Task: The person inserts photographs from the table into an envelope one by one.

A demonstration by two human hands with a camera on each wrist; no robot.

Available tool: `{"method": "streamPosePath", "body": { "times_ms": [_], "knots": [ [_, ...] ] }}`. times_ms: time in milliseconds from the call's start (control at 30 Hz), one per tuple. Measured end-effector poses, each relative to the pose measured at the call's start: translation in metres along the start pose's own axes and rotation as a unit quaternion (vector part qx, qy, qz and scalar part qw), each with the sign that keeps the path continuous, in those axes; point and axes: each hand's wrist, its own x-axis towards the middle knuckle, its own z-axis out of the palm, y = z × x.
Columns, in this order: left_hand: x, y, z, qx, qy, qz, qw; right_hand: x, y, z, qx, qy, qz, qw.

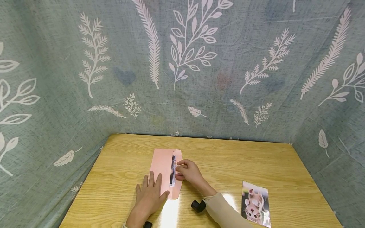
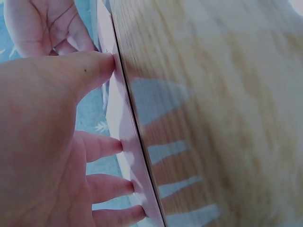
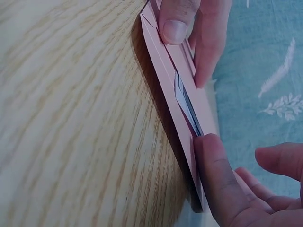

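Resting palm-down on the lower part of the pink envelope point(image 1: 160, 161), the left hand point(image 1: 149, 197) in the head view has its fingers spread apart and pointing away from the person, the thumb out to the right. The envelope lies lengthwise on the wooden table point(image 1: 114, 177), its flap folded out on the right, and a dark-edged picture point(image 1: 171, 172) shows along the opening. Over that flap comes the right hand point(image 1: 190, 173), reaching in from the lower right with wrist angled and fingers bent loosely, gaps between them. A pale sleeve point(image 1: 226, 212) covers the right forearm; a black device point(image 1: 198, 206) sits just below that wrist. Farther right, well apart, lies a kitten photo point(image 1: 254, 205), and a leaf-patterned cloth point(image 1: 194, 104) hangs behind.

From the left wrist, the thumb and three separated fingers touch the envelope from above — they clamp nothing — with the right hand beyond.

From the right wrist, one extended digit of the right hand touches the envelope beside its mouth — the others stand off, apart — while the picture's edge shows within the slot.
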Motion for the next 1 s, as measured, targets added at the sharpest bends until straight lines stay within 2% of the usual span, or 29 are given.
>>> {"method": "streamPosePath", "body": {
  "times_ms": [1000],
  "knots": [
    [0.0003,0.0010,0.0004,0.001,0.001,-0.001,1.0000,0.0040,0.0032,0.0071,-0.008,0.010,0.000,0.9999]
  ]
}}
